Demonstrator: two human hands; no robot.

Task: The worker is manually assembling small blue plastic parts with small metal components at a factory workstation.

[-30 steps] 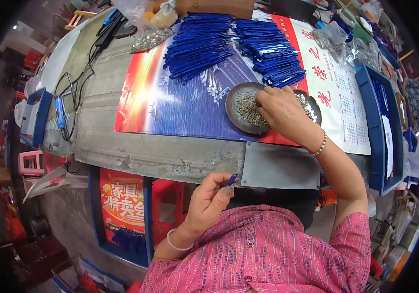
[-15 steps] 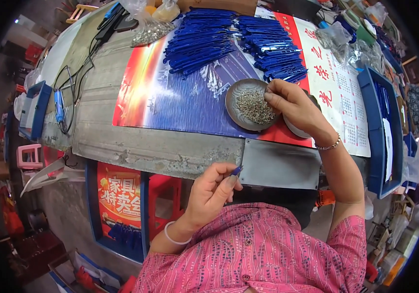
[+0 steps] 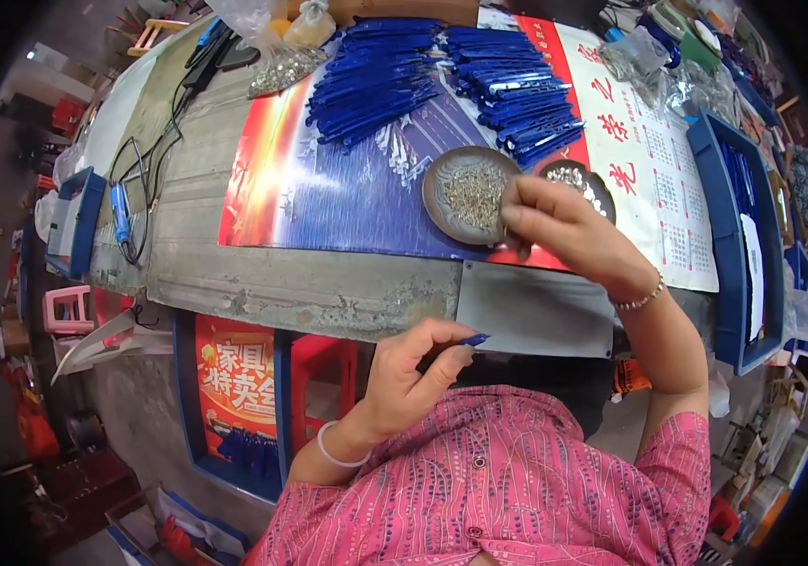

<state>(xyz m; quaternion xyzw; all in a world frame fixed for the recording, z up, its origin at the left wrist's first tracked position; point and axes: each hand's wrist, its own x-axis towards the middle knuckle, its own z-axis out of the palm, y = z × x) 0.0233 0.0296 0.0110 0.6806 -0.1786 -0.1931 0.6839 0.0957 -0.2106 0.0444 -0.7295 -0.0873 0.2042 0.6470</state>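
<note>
My left hand is near my body, below the table's front edge, thumb and fingers pinched on a small blue plastic piece whose tip sticks out to the right. My right hand hovers by the right rim of a round dish that holds small metal pins. Its fingers are pinched together, and whatever lies between them is too small to make out. Partly behind that hand stands a second dish with flat silvery pieces.
Two piles of long blue plastic strips lie on a printed poster. Blue trays flank the table left and right. A blue pen-like tool with a black cable lies at left. Bags of small parts sit at the back.
My right hand has lifted out of the pin dish and moved slightly toward me, uncovering the second dish. My left hand has turned a little, so the blue piece points more to the right.
</note>
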